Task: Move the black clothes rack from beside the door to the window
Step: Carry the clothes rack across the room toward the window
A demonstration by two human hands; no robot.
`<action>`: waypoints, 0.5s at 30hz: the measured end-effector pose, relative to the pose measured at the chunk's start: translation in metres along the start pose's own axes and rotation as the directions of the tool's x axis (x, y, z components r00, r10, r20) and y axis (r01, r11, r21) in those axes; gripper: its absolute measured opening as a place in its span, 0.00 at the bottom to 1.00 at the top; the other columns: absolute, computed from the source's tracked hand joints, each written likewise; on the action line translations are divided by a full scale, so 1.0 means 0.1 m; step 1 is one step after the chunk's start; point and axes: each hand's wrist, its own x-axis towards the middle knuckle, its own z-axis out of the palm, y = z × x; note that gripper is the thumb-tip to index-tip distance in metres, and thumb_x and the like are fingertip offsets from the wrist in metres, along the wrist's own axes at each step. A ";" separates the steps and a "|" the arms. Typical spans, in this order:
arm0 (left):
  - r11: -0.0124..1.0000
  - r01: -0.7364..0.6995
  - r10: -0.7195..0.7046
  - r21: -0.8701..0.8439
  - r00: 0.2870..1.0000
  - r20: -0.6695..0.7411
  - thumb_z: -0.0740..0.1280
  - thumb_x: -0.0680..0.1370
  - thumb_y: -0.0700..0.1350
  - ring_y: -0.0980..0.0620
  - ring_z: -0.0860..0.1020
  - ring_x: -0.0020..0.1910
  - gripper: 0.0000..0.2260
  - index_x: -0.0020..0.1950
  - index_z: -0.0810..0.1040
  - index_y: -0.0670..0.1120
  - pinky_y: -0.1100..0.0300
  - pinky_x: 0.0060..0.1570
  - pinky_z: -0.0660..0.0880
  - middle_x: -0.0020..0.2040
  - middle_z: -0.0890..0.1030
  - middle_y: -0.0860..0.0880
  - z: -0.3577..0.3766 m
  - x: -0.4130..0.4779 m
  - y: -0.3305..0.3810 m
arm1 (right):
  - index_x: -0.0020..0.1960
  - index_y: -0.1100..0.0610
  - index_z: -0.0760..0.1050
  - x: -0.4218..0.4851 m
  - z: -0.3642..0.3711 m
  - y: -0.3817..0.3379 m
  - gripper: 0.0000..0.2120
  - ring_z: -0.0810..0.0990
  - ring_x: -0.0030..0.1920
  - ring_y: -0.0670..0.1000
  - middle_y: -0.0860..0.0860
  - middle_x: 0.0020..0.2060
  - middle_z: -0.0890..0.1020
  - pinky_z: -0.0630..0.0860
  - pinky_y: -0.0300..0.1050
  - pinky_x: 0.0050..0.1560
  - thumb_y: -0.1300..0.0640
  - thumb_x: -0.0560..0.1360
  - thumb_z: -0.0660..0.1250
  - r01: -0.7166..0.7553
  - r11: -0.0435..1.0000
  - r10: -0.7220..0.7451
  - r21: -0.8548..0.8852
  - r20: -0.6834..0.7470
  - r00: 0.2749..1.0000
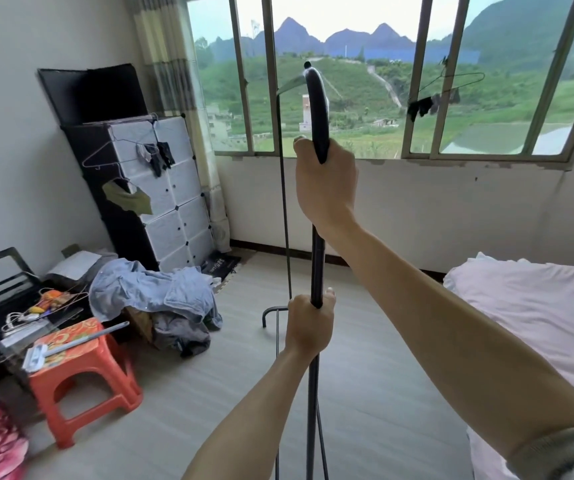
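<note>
The black clothes rack (316, 109) stands straight in front of me, seen end-on, its near upright running down the middle of the view. My right hand (325, 188) grips the upright high up, just under the curved top bar. My left hand (308, 325) grips the same pole lower down. The rack's far upright (283, 202) is a thin black line behind, with a curved foot (271, 311) on the floor. The window (417, 81) with grey bars fills the far wall, a few steps beyond the rack.
A bed with a pale sheet (534, 323) lies at the right. At the left are an orange stool (84, 372), a pile of clothes (161, 296), a white-and-black cube cabinet (161, 188) with hangers, and a low table with clutter (8, 306). Grey floor (365, 393) lies ahead.
</note>
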 end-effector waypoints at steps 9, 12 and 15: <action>0.999 -0.039 0.039 0.027 0.999 0.007 0.63 0.81 0.42 0.54 0.56 0.20 0.27 0.24 0.55 0.49 0.62 0.22 0.54 0.16 0.57 0.54 0.29 1.12 -0.32 | 0.28 0.52 0.59 0.88 0.26 0.67 0.21 0.59 0.20 0.43 0.42 0.16 0.61 0.58 0.38 0.23 0.59 0.75 0.64 -0.021 1.000 0.021 0.013 0.011 1.000; 0.996 -0.066 0.066 0.057 0.998 0.009 0.63 0.81 0.43 0.53 0.57 0.20 0.27 0.24 0.54 0.49 0.61 0.22 0.55 0.16 0.58 0.53 0.37 1.49 -0.40 | 0.28 0.52 0.59 1.17 0.34 0.89 0.21 0.58 0.20 0.43 0.42 0.15 0.60 0.58 0.37 0.23 0.60 0.75 0.64 -0.024 1.000 0.024 0.004 -0.003 1.000; 0.994 -0.087 0.086 0.070 0.996 0.012 0.63 0.81 0.42 0.52 0.58 0.20 0.28 0.24 0.54 0.49 0.62 0.22 0.56 0.16 0.58 0.53 0.47 1.81 -0.46 | 0.27 0.52 0.58 1.46 0.39 1.04 0.21 0.58 0.20 0.43 0.42 0.16 0.60 0.58 0.37 0.23 0.60 0.75 0.64 -0.034 0.999 0.034 0.020 0.002 0.999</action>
